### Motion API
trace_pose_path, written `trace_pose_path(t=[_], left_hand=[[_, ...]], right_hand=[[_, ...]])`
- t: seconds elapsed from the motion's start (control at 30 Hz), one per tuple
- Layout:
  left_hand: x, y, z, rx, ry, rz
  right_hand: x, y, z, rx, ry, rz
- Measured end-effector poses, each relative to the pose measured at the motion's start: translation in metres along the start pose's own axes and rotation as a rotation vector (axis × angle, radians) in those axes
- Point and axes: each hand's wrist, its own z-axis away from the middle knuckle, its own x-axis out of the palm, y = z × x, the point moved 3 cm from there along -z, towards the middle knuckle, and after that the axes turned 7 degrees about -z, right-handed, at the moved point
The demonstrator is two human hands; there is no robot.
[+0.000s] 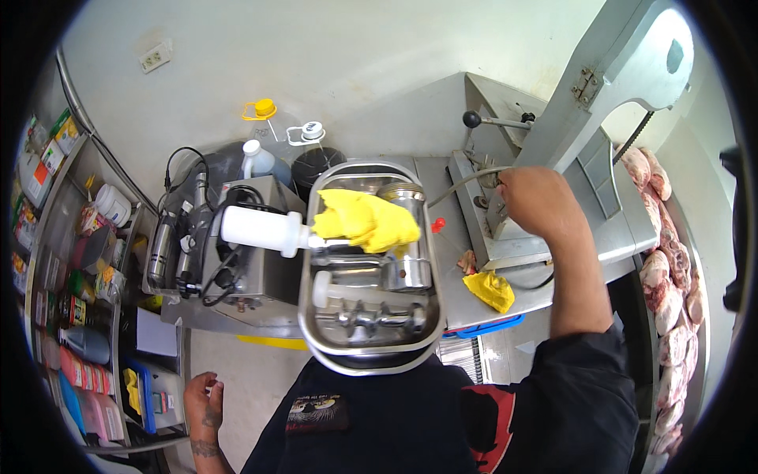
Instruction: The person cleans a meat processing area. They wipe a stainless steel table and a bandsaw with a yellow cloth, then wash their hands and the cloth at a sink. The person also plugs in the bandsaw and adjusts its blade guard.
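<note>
My right hand (pixel 537 201) is closed at the grey metal meat band saw (pixel 608 87), low on its side. A grey cable (pixel 466 183) runs up to the fingers; what they grip is hidden beneath the hand. My left hand (pixel 205 403) hangs low at the left, fingers loosely curled, with nothing visible in them. Between my arms, close to my chest, a steel tray (pixel 371 363) holds meat grinder parts: a grinder body (pixel 407 268), a steel auger (pixel 363 320) and a white plastic stomper (pixel 260 229) jutting out left. A crumpled yellow cloth (pixel 367 221) covers some of them.
Another yellow cloth (pixel 489 292) lies on the steel table below my right hand. Meat pieces (pixel 671 308) line the far right. Left of the tray stand a steel machine housing (pixel 264 268) with cables and several jugs (pixel 264 166). Packed shelves (pixel 79 276) fill the left.
</note>
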Motion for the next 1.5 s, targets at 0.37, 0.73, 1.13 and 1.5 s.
trace_pose_path(t=[0.37,0.73,1.13,1.5], left_hand=[[-0.046,-0.161,-0.015,-0.054,0.025,0.135],[-0.050,-0.123,-0.062,0.151,0.036,0.047],[0.039,-0.245,0.053,-0.459,-0.009,0.199],[0.076,-0.499,0.295,-0.766,-0.063,0.230]], right_hand=[[-0.058,-0.050,0.022,0.043,0.291,0.220],[-0.296,-0.157,-0.078,-0.236,1.639,-0.147],[-0.308,-0.430,-0.217,-0.816,1.174,-0.561],[-0.195,-0.610,-0.346,-0.754,0.971,-0.361]])
